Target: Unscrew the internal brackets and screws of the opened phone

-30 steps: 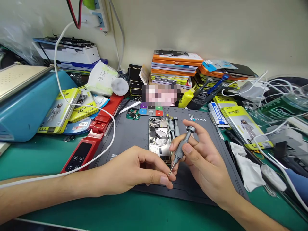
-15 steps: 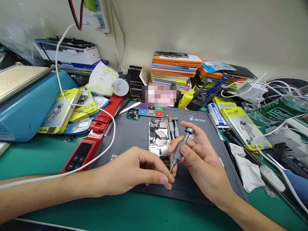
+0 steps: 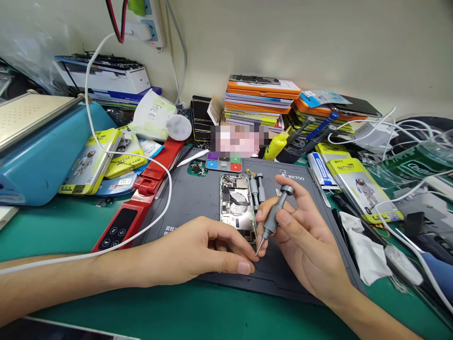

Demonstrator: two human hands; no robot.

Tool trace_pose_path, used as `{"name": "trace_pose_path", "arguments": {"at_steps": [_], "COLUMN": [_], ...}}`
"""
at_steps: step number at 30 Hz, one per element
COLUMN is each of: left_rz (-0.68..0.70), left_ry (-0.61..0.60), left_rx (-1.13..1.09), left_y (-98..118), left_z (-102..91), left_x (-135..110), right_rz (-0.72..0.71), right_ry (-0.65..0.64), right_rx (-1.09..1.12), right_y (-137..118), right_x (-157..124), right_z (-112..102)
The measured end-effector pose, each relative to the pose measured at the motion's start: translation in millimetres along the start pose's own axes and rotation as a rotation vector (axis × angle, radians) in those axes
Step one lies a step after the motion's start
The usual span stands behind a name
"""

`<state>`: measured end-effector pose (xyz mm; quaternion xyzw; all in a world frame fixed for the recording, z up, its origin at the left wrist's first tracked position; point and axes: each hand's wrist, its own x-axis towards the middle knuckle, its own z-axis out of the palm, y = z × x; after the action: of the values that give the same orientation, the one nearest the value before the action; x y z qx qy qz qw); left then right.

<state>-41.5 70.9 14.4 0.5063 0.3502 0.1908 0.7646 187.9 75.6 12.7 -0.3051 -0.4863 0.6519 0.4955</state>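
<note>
A grey precision screwdriver (image 3: 272,222) rests between the thumb and fingers of my right hand (image 3: 300,231). It is tilted, its thin bit pointing down and left. My left hand (image 3: 215,250) is half curled beside the bit, its thumb and index fingertip slightly apart; I make out nothing between them. The bit's end is at the left index fingertip, and I cannot tell whether they touch. Just beyond both hands, an opened phone (image 3: 238,203) lies on the dark work mat (image 3: 191,198) with its inner parts exposed. More grey screwdrivers (image 3: 261,186) lie right of the phone.
A red device (image 3: 120,224) with touch buttons lies along the mat's left side. A white cable (image 3: 169,189) loops over my left forearm. Battery packs (image 3: 361,184) and a green bottle (image 3: 414,158) are at the right. Orange cases (image 3: 262,88) are stacked at the back.
The screwdriver bit has drawn slightly right and up with my right hand. My left thumb and index fingertip, pinched at the bit before, have parted a little. The phone's lower end shows more.
</note>
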Motion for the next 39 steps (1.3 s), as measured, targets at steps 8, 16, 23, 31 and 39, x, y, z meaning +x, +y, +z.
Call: {"name": "trace_pose_path", "arguments": {"at_steps": [8,16,23,31,39], "left_rz": [0.371,0.936,1.072,1.065,1.053], "left_ry": [-0.042,-0.067,-0.021,0.004,-0.002], "left_rx": [0.721,1.419,1.632,1.612,1.613], "left_y": [-3,-20,-28,-27,-26], "left_z": [2.7,4.4,8.6,9.1,9.7], "left_x": [-5,-6,-7,-5,-5], "right_rz": [-0.396,-0.575,-0.605,-0.617,-0.616], "right_ry": [0.16,-0.044,-0.148,-0.15,-0.175], "right_rx": [-0.443,-0.754,-0.819,-0.897,-0.908], "right_y": [0,16,19,22,24], "right_x": [2,-2,-3,-5,-5], "right_z": [-9,-9,-13,-13,-16]}}
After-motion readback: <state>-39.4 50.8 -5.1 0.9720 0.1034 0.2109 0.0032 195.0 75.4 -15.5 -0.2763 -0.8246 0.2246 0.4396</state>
